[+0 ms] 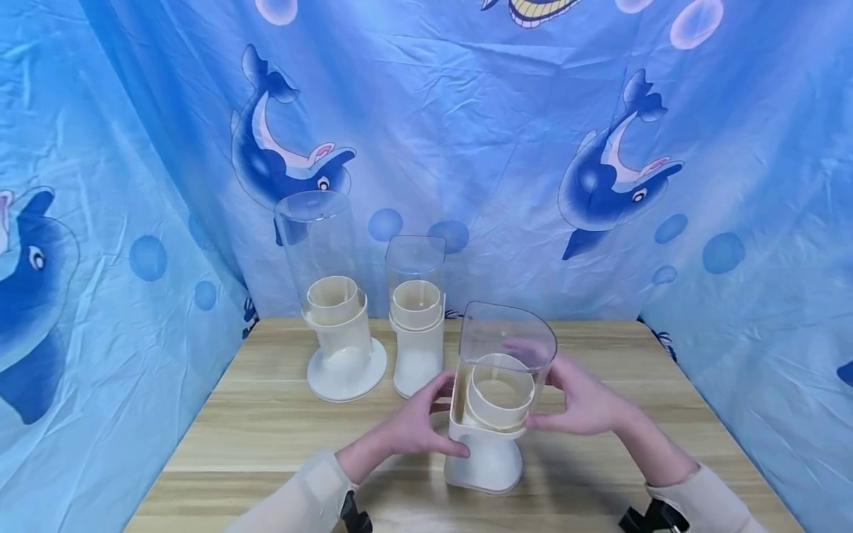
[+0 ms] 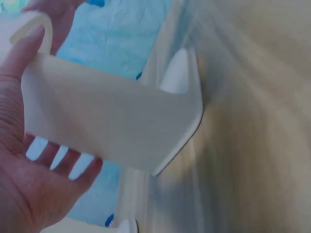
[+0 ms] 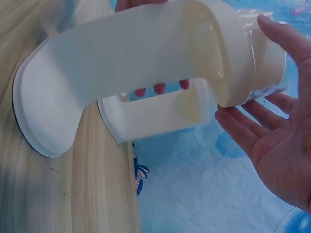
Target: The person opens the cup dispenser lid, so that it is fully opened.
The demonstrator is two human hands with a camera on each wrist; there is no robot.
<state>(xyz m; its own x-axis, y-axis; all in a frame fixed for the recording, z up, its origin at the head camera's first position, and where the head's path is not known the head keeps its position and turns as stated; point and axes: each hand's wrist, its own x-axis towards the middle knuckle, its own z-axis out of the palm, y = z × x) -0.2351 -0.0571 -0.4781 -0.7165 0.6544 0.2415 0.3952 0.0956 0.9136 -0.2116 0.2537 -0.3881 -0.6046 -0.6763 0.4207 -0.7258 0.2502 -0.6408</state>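
Observation:
A cream-white stand [image 1: 485, 465] with a flared foot stands near the front middle of the wooden table, topped by a clear plastic cover [image 1: 508, 329]. Inside the cover sits a cream ring-shaped cup [image 1: 501, 396]. My left hand [image 1: 420, 423] grips the stand's upper part from the left, thumb at the front and fingers behind; the left wrist view shows the thumb over its rim. From the right, my right hand [image 1: 586, 396] holds the clear cover just above the stand's rim. In the right wrist view, its thumb lies along the cover [image 3: 266, 48] and its fingertips meet the rim.
Two similar stands are behind to the left: a round one [image 1: 346, 370] with a tall clear tube, and a narrower one [image 1: 418, 363] beside it. Blue dolphin-print cloth [image 1: 453, 148] hangs round the back and sides of the wooden table [image 1: 266, 422].

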